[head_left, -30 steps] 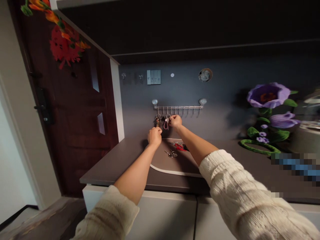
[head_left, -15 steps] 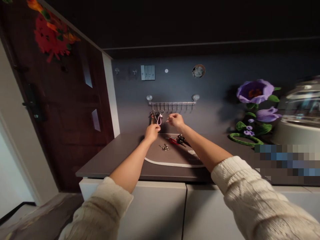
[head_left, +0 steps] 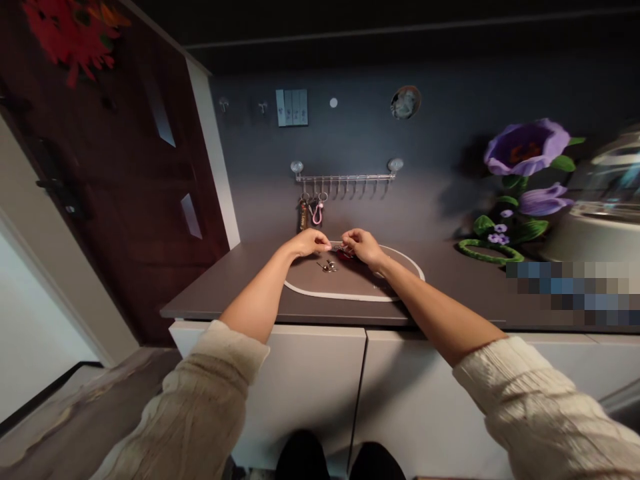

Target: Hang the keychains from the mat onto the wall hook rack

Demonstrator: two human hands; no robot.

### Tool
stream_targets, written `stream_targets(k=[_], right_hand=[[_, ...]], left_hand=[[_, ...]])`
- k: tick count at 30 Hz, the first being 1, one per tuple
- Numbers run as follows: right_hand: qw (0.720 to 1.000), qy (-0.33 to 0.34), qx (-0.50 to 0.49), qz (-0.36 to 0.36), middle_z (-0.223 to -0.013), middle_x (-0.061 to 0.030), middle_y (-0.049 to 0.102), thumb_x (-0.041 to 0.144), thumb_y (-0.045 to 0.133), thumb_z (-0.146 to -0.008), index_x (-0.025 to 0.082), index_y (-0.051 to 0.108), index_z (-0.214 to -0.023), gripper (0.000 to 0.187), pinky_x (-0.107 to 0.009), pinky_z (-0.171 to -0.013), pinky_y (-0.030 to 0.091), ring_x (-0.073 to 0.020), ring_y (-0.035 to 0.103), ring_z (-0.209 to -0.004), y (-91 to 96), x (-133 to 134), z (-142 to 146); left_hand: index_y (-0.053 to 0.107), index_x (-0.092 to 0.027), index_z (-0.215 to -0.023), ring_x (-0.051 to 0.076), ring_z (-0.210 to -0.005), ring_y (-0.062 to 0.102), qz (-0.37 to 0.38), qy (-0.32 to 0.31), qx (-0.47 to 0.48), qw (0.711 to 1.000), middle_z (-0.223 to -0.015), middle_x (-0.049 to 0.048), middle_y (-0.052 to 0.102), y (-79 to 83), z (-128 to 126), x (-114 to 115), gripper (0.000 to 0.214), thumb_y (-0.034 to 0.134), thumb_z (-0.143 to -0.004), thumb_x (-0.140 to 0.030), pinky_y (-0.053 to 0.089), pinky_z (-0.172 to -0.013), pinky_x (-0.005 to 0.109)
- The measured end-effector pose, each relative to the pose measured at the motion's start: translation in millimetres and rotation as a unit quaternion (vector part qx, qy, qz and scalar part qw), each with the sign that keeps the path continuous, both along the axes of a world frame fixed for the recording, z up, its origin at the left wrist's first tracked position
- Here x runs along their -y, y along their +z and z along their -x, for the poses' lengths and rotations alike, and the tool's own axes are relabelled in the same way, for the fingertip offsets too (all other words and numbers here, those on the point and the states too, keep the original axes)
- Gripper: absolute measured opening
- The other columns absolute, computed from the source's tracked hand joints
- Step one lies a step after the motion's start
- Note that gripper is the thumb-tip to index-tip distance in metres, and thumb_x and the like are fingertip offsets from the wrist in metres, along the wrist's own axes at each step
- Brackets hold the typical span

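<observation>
My right hand [head_left: 364, 248] is closed in a pinch at a bunch of keys with a red part [head_left: 344, 255], covering much of it. My left hand [head_left: 309, 244] comes in from the other side, thumb and fingertips together beside the bunch's silvery end; what they hold, if anything, is too small to tell. Below the hands, a few small loose keys and rings [head_left: 329, 267] lie on a brown oval mat with a white rim [head_left: 345, 297]. Above, a clear hook rail [head_left: 345, 178] carries a brown key strap [head_left: 303, 215] and a pink looped keychain [head_left: 317, 212] on its left hooks.
The mat lies on a dark countertop [head_left: 210, 290] over white cabinet doors [head_left: 300, 387]. To the right stand purple artificial flowers [head_left: 527, 150] and a glass-topped vessel [head_left: 610, 193]. A switch panel [head_left: 292, 108] is on the wall. At left is a dark red door [head_left: 135, 167].
Both hands have come down from beside the hanging keys to the bunch on the mat. The right hand now covers much of that bunch. The view has tilted downward.
</observation>
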State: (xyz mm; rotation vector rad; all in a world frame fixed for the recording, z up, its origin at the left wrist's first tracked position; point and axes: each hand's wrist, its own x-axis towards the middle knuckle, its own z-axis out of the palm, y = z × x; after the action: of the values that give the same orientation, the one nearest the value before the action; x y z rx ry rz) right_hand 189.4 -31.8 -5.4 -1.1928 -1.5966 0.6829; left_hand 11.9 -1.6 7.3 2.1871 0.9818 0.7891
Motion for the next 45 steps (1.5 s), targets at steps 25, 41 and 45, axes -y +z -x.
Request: stream_targets(k=[25,41,45], right_hand=[[0.945,-0.014,0.311,-0.099,-0.079,-0.0043,0.067,0.019,0.051,-0.079,0.017,0.063,-0.081,0.012,-0.022,-0.071,0.038,-0.0130,0.056,-0.072,-12.2,-4,-6],[0.985,0.054,0.150,-0.058,-0.069,-0.0011,0.060,0.027,0.054,-0.073,0.013,0.060,-0.079,0.016,-0.023,-0.066,0.040,-0.0087,0.049,-0.060,-9.1,-1,-2],[0.993,0.103,0.047,-0.028,-0.064,0.0010,0.056,0.031,0.059,-0.068,0.013,0.058,-0.077,0.020,-0.023,-0.062,0.039,-0.0074,0.045,-0.057,-8.4,1,0]], left_hand=[[0.068,-0.013,-0.073,0.008,-0.055,0.049,0.062,-0.081,-0.109,0.989,-0.063,0.0015,0.064,-1.4,5,6,0.020,0.069,-0.060,-0.029,0.035,-0.056,0.021],[0.062,-0.011,-0.073,0.006,-0.053,0.047,0.023,-0.005,0.058,0.998,-0.063,0.0010,0.059,-3.7,1,3,0.017,0.064,-0.068,-0.027,0.035,-0.054,0.021],[0.063,-0.011,-0.075,0.006,-0.056,0.048,0.025,0.013,0.098,0.995,-0.064,-0.0001,0.059,-3.5,-1,2,0.017,0.064,-0.068,-0.026,0.036,-0.057,0.021]])
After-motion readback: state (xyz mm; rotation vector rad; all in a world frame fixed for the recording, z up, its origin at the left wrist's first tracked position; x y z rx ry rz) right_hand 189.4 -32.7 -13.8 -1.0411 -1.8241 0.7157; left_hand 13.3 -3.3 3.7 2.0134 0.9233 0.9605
